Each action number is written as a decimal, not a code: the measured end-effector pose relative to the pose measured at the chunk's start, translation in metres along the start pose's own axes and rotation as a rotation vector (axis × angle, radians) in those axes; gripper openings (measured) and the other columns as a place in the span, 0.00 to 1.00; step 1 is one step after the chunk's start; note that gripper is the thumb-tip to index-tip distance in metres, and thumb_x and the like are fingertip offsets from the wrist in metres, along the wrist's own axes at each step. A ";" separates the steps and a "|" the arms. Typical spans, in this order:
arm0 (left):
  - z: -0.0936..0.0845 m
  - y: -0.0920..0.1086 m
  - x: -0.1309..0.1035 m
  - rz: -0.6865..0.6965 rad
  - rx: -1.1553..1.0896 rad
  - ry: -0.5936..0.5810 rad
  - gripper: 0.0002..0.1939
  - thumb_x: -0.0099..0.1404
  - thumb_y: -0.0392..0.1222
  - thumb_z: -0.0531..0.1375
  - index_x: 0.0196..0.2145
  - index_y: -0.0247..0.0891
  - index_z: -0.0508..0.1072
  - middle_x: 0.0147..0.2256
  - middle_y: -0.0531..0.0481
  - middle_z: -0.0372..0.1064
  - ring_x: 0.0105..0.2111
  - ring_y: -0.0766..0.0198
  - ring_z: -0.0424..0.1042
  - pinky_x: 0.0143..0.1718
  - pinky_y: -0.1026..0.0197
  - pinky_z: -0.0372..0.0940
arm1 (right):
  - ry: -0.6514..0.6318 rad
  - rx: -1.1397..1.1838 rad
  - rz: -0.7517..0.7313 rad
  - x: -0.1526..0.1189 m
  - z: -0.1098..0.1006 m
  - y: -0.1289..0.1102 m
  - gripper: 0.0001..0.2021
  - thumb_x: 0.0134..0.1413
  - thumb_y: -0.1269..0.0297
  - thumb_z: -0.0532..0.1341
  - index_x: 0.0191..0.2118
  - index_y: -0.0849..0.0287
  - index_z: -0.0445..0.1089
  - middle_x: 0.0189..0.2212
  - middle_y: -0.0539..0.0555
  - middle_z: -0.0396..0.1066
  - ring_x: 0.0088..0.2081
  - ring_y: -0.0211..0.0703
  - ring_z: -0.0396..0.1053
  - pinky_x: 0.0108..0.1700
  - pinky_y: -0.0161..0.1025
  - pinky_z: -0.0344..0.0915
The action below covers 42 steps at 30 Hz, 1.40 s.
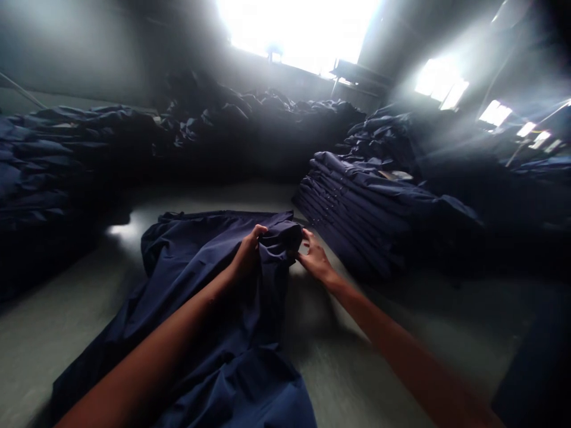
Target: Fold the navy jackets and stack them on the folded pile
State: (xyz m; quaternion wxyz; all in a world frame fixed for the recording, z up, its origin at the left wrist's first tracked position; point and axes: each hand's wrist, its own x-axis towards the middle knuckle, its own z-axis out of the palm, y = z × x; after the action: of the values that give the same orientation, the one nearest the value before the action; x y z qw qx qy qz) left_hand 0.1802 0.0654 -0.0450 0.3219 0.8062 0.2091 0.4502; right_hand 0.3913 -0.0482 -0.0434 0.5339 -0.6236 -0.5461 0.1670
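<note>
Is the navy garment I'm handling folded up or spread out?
Mostly spread: the navy garment lies wide across the table, wrinkled, its far right corner bunched at your left hand.

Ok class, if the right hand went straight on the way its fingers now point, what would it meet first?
The right hand would most likely meet the bunched cloth first; it looks right at the edge, perhaps already touching, though depth is hard to judge.

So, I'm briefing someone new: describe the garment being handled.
On the pale surface, look left of the layered garment stack. The dark blue garment there has its bunched corner between the left hand and right hand. Unlike neighbouring piles, it lies spread out, unstacked.
</note>
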 end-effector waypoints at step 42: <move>-0.038 0.063 -0.021 -0.125 0.513 -0.319 0.26 0.77 0.51 0.48 0.68 0.41 0.58 0.66 0.38 0.62 0.68 0.45 0.60 0.69 0.28 0.46 | -0.091 0.067 -0.130 0.004 -0.002 -0.027 0.19 0.45 0.75 0.55 0.39 0.53 0.78 0.46 0.55 0.76 0.50 0.49 0.72 0.60 0.50 0.66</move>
State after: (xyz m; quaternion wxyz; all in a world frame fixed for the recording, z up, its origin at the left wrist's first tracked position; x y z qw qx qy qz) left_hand 0.1396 0.0202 0.0017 0.1636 0.9072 0.3121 0.2298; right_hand 0.3802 -0.0506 -0.0181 0.5388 -0.5602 -0.6032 0.1787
